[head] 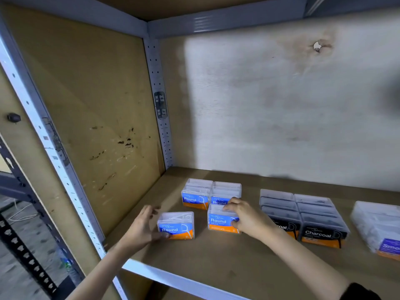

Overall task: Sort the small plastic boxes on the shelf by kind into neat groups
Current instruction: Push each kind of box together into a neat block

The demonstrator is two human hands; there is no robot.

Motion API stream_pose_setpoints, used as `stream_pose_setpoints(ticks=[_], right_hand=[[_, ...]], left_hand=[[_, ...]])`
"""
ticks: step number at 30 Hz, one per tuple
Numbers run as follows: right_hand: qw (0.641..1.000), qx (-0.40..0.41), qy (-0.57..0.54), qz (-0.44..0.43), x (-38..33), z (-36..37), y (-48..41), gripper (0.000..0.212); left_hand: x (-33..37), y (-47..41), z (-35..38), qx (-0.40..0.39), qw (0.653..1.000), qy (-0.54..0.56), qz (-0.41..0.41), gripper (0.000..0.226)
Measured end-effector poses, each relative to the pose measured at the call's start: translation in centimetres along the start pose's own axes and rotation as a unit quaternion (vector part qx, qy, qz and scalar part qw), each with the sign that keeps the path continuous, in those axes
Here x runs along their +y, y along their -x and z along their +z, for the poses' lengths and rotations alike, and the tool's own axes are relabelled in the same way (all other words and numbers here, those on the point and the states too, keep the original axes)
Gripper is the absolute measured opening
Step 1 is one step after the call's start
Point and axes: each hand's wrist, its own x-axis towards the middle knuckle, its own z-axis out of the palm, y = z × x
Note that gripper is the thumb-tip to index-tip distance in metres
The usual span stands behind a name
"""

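Two blue-labelled "Round" boxes are in my hands, one each, on the brown shelf board [227,260]. My left hand [140,228] grips the left blue box [176,226] by its left end, fingers wrapped round the side and the thumb pressed at its lower front corner. The box stands upright on the board, label facing me, apart from the others. My right hand [244,215] holds the right blue box [221,220], fingers hooked over its clear lid and the thumb on the right edge of the label. This box sits just in front of the blue group [195,197]; whether it touches that group I cannot tell. The group stands toward the back left of the board in two side-by-side columns, labels forward, each column looking more than one box deep. Right of my right wrist lies the Charcoal group [318,219], black-labelled boxes packed tight in two columns running back toward the wall, squarely lined up. Further right, at the picture's edge, is a cluster of clear boxes with a purple label [376,226], partly cut off and blurred. Behind everything is the pale, stained back wall [281,105], and a perforated metal upright [159,105] runs up the back-left corner.
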Motion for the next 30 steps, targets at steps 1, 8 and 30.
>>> stream_pose_setpoints(ticks=[1, 8, 30], right_hand=[[1.000, 0.001, 0.005, 0.004, -0.1, 0.1, 0.0, 0.048], [0.998, 0.032, 0.047, 0.017, -0.4, 1.3, -0.2, 0.042], [0.995, 0.098, 0.012, 0.030, -0.4, 2.0, -2.0, 0.041]], left_hand=[[0.1, 0.2, 0.2, 0.031, 0.997, -0.044, 0.057, 0.076], [0.6, -0.4, 2.3, 0.082, 0.933, -0.242, 0.253, 0.054], [0.5, -6.3, 4.9, 0.089, 0.934, -0.237, 0.254, 0.064]])
